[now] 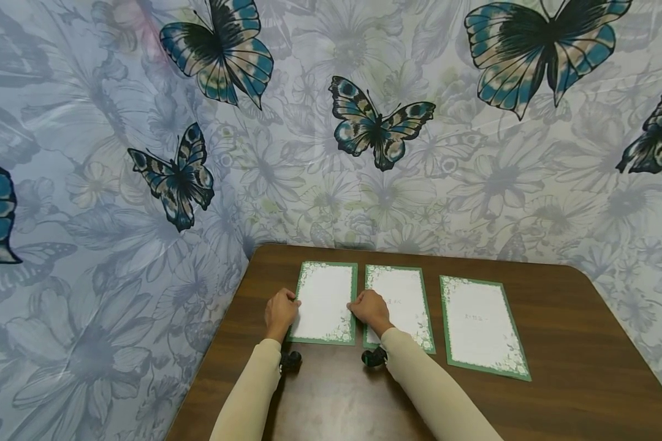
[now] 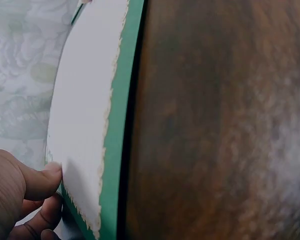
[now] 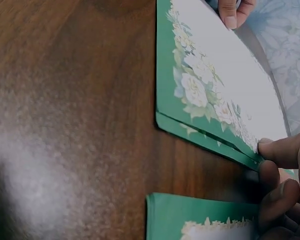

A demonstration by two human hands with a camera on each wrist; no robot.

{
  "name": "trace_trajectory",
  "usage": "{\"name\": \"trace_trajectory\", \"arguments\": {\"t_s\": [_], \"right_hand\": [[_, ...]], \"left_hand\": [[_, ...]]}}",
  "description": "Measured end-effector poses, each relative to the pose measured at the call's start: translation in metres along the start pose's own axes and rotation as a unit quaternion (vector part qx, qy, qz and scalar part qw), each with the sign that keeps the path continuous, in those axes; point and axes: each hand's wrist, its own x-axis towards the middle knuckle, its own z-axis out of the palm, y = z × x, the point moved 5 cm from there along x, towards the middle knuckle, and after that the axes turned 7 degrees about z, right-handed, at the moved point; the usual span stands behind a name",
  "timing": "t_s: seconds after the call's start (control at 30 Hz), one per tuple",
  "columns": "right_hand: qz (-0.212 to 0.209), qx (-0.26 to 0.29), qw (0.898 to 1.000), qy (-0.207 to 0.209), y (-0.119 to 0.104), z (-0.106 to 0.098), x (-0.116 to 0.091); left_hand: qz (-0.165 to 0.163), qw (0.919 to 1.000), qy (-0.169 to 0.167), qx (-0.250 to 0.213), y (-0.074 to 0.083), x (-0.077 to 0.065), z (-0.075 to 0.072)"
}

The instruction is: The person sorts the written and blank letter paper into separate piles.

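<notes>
On the left of the table lies a green-bordered paper sheet (image 1: 324, 303) with white flowers printed at its corners. My left hand (image 1: 280, 313) pinches its left edge, the thumb (image 2: 45, 180) on top and the fingers below. Opposite, my right hand (image 1: 371, 309) pinches the right edge between thumb (image 3: 277, 150) and fingers. In the right wrist view, a second green edge (image 3: 190, 132) shows just under the sheet, slightly out of line with it. The right hand overlaps a middle sheet (image 1: 405, 300), hiding part of its left side.
A third green-bordered sheet (image 1: 477, 324) lies to the right, faint writing at its centre. All the sheets lie on a brown wooden table (image 1: 574, 343). A butterfly-print cloth (image 1: 298, 184) hangs behind the table and along its left side.
</notes>
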Motion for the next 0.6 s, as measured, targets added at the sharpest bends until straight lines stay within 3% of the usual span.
{"name": "trace_trajectory", "arguments": {"t_s": [0.17,0.3,0.47,0.6], "right_hand": [[-0.011,0.023,1.0,-0.007,0.005,-0.002,-0.003],[-0.022,0.057,0.998,-0.004,0.015,-0.015,-0.008],[-0.012,0.033,0.999,0.04,0.044,-0.048,-0.009],[0.002,0.006,0.999,0.052,0.077,-0.077,-0.001]], "left_hand": [[0.022,0.9997,0.008,0.005,0.004,-0.001,0.003],[0.061,0.9976,0.029,0.016,0.017,0.0,0.005],[0.126,0.9904,0.038,0.044,0.047,-0.002,0.017],[0.18,0.9816,0.007,0.064,0.079,-0.015,0.035]]}}
